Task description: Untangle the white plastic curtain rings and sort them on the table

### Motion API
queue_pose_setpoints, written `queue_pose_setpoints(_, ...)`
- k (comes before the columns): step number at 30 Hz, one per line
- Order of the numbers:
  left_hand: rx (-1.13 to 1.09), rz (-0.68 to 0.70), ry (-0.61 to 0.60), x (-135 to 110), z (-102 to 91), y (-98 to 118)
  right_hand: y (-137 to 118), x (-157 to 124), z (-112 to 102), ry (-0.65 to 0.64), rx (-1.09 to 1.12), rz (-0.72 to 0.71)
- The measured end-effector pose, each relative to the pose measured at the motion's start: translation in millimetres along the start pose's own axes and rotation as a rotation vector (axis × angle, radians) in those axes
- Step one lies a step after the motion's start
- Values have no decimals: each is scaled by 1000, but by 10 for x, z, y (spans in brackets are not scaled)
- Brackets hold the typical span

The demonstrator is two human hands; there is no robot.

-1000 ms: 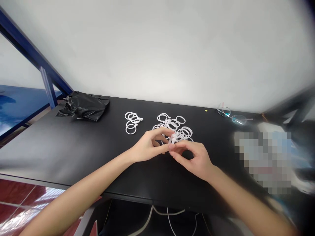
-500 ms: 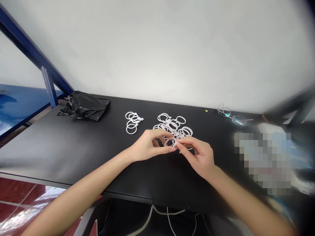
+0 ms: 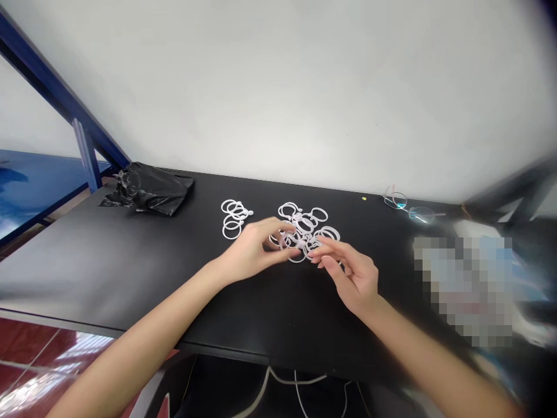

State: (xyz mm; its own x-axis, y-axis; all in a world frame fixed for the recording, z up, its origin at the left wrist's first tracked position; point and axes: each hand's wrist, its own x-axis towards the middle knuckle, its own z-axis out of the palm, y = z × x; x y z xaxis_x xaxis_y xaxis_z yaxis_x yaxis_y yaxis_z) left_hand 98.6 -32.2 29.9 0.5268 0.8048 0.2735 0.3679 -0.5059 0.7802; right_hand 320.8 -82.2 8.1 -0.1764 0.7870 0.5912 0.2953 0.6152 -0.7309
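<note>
White plastic rings with small eyelets, like curtain rings, lie in a loose pile (image 3: 319,215) on the black table (image 3: 261,307). My left hand (image 3: 256,247) is at the pile's left front, thumb and fingers apart, with rings showing in the gap between them. At the right front of the pile is my right hand (image 3: 354,273), its thumb and fingers apart and nothing visibly held. Its fingertips overlap the nearest rings; whether they touch is unclear. Farther left lies a smaller group of the same rings (image 3: 232,230).
A crumpled black plastic bag (image 3: 152,188) lies at the back left. Eyeglasses (image 3: 421,215) rest at the back right, near a blurred-out package (image 3: 470,290). The white wall (image 3: 282,104) rises behind the table. Cables (image 3: 296,382) hang below the front edge.
Both hands were pinching one ring between them; now their fingers have parted. My left hand has shifted slightly left, and the right thumb has come away from its fingers.
</note>
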Motion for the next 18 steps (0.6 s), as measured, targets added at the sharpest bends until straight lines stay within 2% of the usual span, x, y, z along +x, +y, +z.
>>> queue_pose_setpoints(2,334,-43,167,20,-93,-79,15,1,-6,53,40,58)
queue_pose_setpoints(4,666,-102,280,32,-167,-173,30,16,-10,125,33,83)
queue_pose_setpoints(7,982,-179,279,35,-231,-298,59,49,-31,205,-49,109)
queue_pose_setpoints(10,1073,-256,237,35,-266,-374,99,83,-88,221,-175,69)
queue_pose_setpoints(14,1055,-325,191,39,-295,-414,139,135,-185,214,-350,-24)
queue_pose_setpoints(18,1041,-324,211,32,-305,-423,142,190,-232,236,-407,-39)
